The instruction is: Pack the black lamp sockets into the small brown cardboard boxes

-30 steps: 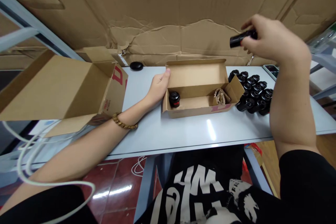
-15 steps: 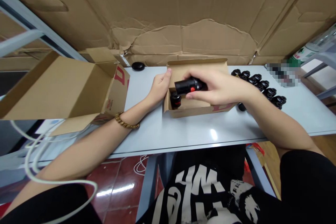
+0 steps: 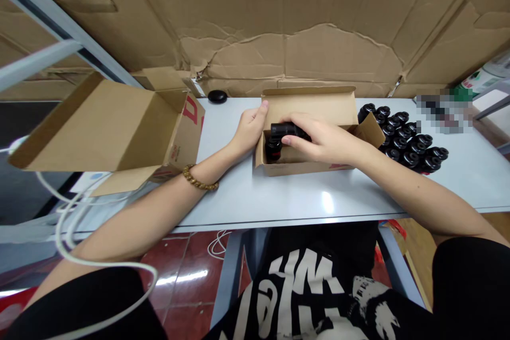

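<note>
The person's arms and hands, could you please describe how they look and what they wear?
The left hand and right hand are ungloved. A golden-brown, twisted-looking bracelet circles the left forearm; the right shows none. The black left sleeve and black right sleeve are short.

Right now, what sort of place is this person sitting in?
It looks like a workbench, perhaps in a small workshop: many matching black parts stand grouped on a white table, beside a small open cardboard box, with a larger open box to the left.
</note>
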Available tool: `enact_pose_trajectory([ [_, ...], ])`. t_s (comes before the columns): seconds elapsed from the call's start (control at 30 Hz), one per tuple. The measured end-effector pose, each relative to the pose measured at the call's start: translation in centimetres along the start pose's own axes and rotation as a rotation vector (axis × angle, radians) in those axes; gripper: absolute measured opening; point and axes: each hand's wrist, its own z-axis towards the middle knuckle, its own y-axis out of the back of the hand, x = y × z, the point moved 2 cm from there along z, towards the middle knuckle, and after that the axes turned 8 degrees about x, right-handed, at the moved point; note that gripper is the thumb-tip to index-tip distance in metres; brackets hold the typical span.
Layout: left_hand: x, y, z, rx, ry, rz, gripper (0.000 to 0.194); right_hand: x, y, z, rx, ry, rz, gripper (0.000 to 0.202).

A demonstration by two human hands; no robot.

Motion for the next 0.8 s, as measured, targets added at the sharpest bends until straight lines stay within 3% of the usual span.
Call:
enact_pose_trajectory([
  [0.23,0.8,0.3,0.1,0.009,-0.01,0.008,0.082,0.3,-0.3,-0.2,-0.044,0.047,0.127,0.042],
  [0.6,0.6,0.2,0.3,-0.015,-0.007,0.016,0.083,-0.2,-1.1,0.0,-0.009,0.143,-0.02,0.035],
  [0.8,1.3,0.4,0.5,0.025,-0.102,0.007,0.088,-0.5,-1.5,0.0,0.01,0.169,0.008,0.041],
])
